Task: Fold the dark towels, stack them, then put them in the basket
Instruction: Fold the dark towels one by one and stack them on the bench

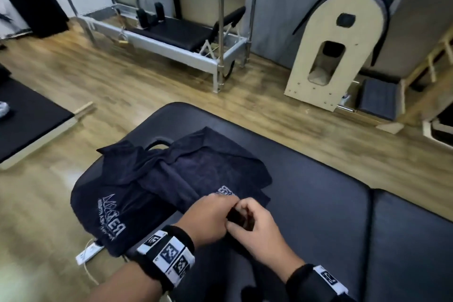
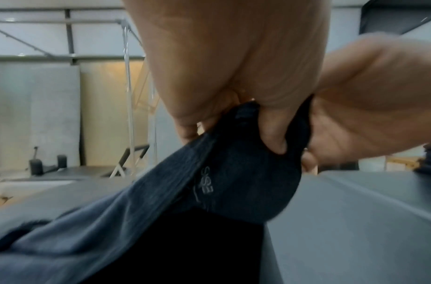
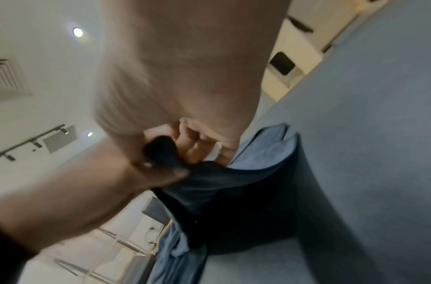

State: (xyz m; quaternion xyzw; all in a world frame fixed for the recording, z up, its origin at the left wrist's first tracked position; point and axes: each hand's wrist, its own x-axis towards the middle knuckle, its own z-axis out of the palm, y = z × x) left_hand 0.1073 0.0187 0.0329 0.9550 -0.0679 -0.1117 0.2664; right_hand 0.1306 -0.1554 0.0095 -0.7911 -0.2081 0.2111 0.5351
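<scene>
Dark navy towels (image 1: 196, 174) lie crumpled on the black padded table (image 1: 318, 191). One towel with white lettering (image 1: 110, 216) hangs over the table's left edge. Both hands meet at the near edge of the top towel. My left hand (image 1: 210, 216) pinches a bunched corner of the top towel (image 2: 234, 173). My right hand (image 1: 250, 225) grips the same corner (image 3: 166, 151) right beside it, fingers curled round the cloth. No basket shows in any view.
The table has a face hole (image 1: 159, 142) at its far end, partly covered by cloth. A metal-framed exercise bed (image 1: 176, 39) and a wooden arched barrel (image 1: 335, 56) stand on the wood floor beyond. Another black mat (image 1: 29, 125) is at left. A power strip (image 1: 89, 251) lies below.
</scene>
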